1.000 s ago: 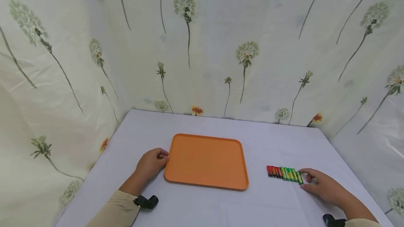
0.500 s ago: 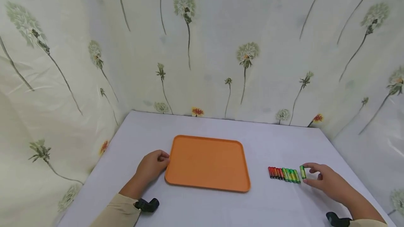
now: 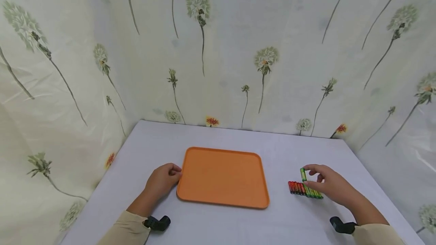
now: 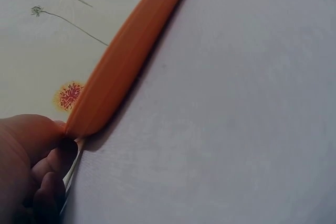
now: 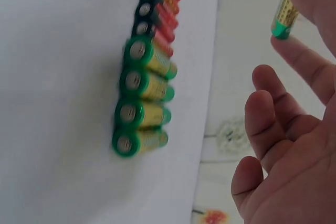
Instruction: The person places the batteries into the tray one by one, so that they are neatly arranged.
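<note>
My right hand pinches a green battery upright between thumb and index finger, raised over a row of batteries. In the right wrist view that held battery shows at the top, with the other fingers loosely bent. The row below has several green batteries lying side by side, then several red-and-black batteries at its left. My left hand holds the left edge of an orange tray. The left wrist view shows thumb and fingers at the rim of the tray.
A white cloth covers the table, and tray and batteries lie on it. Behind and at the sides hangs a pale curtain with a dandelion print. Each wrist carries a black camera.
The right hand has picked the green battery off the right end of the row, lifted it and carried it leftward over the row. The left hand stays at the tray.
</note>
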Demonstrator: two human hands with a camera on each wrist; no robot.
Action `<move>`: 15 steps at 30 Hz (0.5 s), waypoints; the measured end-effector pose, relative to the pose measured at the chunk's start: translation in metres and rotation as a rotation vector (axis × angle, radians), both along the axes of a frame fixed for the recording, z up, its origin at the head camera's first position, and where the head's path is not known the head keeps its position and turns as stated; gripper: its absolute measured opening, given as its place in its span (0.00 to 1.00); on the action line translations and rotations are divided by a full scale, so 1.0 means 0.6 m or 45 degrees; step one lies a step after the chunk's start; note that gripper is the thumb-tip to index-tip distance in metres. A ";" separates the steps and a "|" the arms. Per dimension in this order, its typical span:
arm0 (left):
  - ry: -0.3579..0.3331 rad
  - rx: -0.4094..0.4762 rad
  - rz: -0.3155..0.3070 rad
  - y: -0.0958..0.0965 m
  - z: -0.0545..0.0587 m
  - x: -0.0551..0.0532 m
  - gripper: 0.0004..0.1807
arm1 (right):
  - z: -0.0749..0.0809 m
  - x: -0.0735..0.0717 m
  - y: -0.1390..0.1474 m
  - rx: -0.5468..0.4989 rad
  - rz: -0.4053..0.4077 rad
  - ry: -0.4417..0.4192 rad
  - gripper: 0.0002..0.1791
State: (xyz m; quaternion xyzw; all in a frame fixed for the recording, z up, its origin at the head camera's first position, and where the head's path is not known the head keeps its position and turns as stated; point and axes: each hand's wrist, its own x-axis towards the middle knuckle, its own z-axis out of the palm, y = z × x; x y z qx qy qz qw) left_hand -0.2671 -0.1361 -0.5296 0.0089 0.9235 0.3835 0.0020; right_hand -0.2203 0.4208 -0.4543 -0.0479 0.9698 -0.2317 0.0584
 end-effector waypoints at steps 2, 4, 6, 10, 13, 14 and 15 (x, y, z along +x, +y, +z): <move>0.016 -0.003 0.004 -0.002 0.001 -0.001 0.06 | 0.001 -0.011 -0.014 -0.003 0.022 0.008 0.35; 0.029 -0.002 0.000 -0.002 0.003 -0.002 0.06 | 0.001 -0.021 -0.027 -0.005 0.017 -0.002 0.35; 0.028 0.003 -0.005 -0.002 0.003 -0.003 0.06 | -0.001 -0.029 -0.041 -0.011 0.011 -0.011 0.35; 0.016 0.007 -0.010 -0.002 0.003 -0.002 0.06 | -0.009 -0.043 -0.069 -0.035 0.008 -0.017 0.35; 0.010 0.000 -0.001 -0.001 0.001 0.000 0.06 | -0.016 -0.050 -0.088 -0.042 0.043 0.006 0.34; 0.008 -0.003 0.001 -0.001 0.000 0.001 0.05 | -0.019 -0.053 -0.094 -0.038 0.047 0.013 0.33; 0.010 -0.005 0.000 -0.001 -0.001 0.002 0.05 | -0.021 -0.055 -0.099 -0.033 0.056 0.020 0.33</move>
